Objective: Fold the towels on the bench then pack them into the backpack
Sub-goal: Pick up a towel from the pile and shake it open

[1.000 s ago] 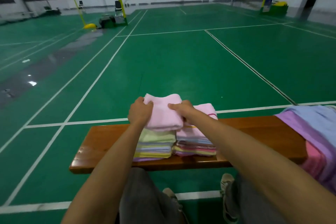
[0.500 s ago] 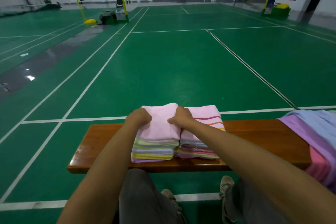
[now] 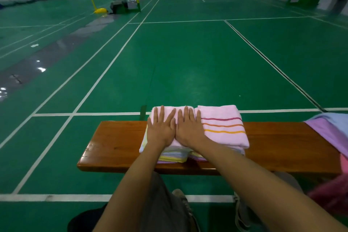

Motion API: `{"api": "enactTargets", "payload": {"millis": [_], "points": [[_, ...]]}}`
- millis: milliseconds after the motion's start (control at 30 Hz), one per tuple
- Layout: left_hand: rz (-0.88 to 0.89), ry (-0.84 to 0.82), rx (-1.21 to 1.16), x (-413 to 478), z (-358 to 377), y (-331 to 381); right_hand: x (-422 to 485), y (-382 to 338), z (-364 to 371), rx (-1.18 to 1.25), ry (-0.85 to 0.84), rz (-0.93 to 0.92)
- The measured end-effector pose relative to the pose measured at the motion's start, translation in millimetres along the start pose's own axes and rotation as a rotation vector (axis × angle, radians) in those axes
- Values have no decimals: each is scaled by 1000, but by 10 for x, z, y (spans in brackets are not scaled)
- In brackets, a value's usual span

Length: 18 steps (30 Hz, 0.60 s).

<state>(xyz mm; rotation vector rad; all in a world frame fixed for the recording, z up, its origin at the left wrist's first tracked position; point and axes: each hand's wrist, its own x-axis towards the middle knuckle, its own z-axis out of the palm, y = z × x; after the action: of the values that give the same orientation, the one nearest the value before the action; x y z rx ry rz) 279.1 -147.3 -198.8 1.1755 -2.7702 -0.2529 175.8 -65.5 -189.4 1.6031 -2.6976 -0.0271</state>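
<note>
Both hands have flattened since a second ago: pink towel (image 3: 174, 111) no longer held up, now pressed onto left stack (image 3: 170, 156). Left hand (image 3: 160, 131) and right hand (image 3: 188, 131) side by side, fingers straight, grip on nothing. Stacks on tabletop (image 3: 116, 143) mid-span; unfolded pile (image 3: 331, 132) far right, nearer right hand. Backpack not identifiable. Far poster unreadable

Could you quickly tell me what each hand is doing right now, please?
Left hand: open, pressing flat on the pink towel.
Right hand: open, flat on it too.
</note>
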Motion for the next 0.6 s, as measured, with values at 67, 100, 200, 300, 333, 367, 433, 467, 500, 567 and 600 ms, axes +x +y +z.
{"api": "enactTargets", "payload": {"millis": [67,100,200,300,333,367,433,467,500,567,600], "points": [[-3,-28,7,59,-8,-12,32,-1,28,13,-11,10],[-5,-45,13,91,-10,-13,44,6,45,12,-18,12],[-10,-79,28,159,-50,4,99,38,2,23,-50,16],[-17,-89,46,167,-50,30,77,57,-39,41,-60,6],[-25,-101,49,155,-59,37,61,61,-49,59,-65,1],[-32,-114,59,144,-74,52,41,77,-69,92,-67,-4],[-36,-126,129,128,-128,93,41,121,-138,205,-61,-16],[-37,-113,163,125,-161,129,64,155,-173,292,-48,-23],[-41,-85,179,124,-194,171,88,197,-204,389,-22,-29],[-48,-2,181,134,-258,303,88,302,-284,530,64,-36],[-40,35,177,149,-283,396,74,370,-317,551,105,-36]]}}
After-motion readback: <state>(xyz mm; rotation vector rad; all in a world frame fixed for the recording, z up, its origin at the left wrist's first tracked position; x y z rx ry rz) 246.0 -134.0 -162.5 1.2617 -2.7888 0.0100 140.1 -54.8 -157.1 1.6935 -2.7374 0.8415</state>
